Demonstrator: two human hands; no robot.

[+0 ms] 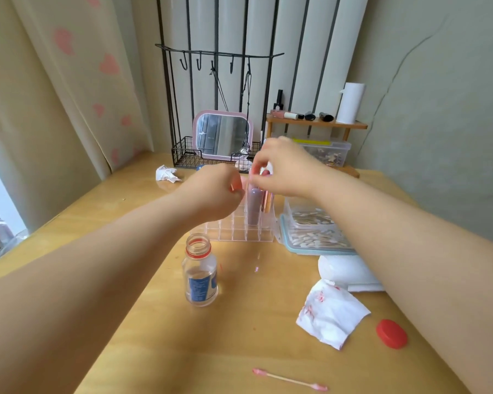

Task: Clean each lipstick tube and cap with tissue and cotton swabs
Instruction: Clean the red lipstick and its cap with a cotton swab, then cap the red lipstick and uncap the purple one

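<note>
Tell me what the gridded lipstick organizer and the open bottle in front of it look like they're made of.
Organizer: likely clear acrylic or hard plastic; see-through cell walls with glossy edges. Bottle: clear and shiny with a printed label; glass or plastic, can't tell.

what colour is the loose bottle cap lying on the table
Red. The bottle cap lies near the right edge of the table, clearest in the head view.

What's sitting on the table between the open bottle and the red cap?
In the head view, a stained tissue lies between the open bottle and the red cap; otherwise bare table.
</note>
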